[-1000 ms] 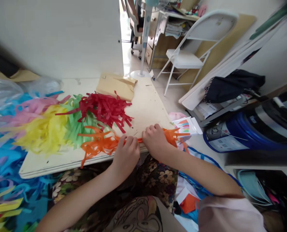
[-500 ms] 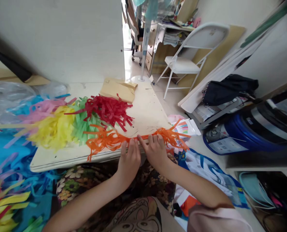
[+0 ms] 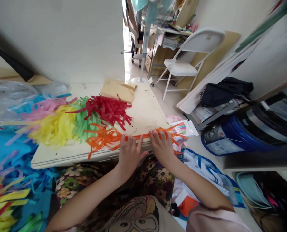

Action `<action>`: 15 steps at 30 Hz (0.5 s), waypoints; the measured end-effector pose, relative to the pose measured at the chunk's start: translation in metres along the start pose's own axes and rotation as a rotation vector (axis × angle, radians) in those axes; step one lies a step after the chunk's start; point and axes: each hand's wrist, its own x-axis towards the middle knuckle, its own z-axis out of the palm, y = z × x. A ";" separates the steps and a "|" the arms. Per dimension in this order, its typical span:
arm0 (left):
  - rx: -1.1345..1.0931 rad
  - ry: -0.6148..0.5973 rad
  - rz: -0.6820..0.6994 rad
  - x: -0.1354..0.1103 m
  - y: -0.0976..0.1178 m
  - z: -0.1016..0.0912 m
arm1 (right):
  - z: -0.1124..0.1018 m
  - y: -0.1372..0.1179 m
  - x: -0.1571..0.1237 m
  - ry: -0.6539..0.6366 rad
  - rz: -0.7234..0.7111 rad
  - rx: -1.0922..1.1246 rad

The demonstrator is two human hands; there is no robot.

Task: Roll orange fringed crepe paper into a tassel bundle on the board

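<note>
The left hand (image 3: pixel 130 154) lies with its fingers loosely spread, their tips over the narrow middle of an orange paper fringe (image 3: pixel 142 136) and the thumb standing away from it, so the hand is not closed round anything. The right hand (image 3: pixel 163 149) has its fingertips on the same twisted band, just beside; whether its thumb pinches the paper I cannot tell. The band runs along the near edge of the tabletop (image 3: pixel 148 111). Short stretches of it are hidden under the fingers, and loose strips fan out beyond both hands. On the right they overlap a white printed packet (image 3: pixel 189 127), whose print is too small to read.

Beyond the left end of the orange paper lies a red fringe (image 3: pixel 108 110), partly covering a green fringe (image 3: pixel 85 120); next come a yellow fringe (image 3: pixel 58 124) and a pink fringe (image 3: pixel 43 108), their borders hard to make out where they overlap. A brown cardboard piece (image 3: pixel 116 90) sits behind the red one. Farther left, clear plastic (image 3: pixel 8 95) and blue strips (image 3: pixel 10 145) are cut off by the picture's edge. Past the tabletop, a fan (image 3: pixel 145 42) loses its top to the upper edge, near a white folding chair (image 3: pixel 182 67).
</note>
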 end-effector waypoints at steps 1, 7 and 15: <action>-0.014 0.000 -0.024 0.000 -0.001 0.002 | 0.000 0.000 0.000 0.003 -0.001 0.011; -0.041 0.093 -0.114 -0.012 -0.013 0.001 | 0.001 0.001 -0.001 0.037 -0.008 0.072; -0.243 0.523 0.302 0.000 0.019 -0.008 | 0.014 -0.003 -0.006 0.163 -0.006 0.071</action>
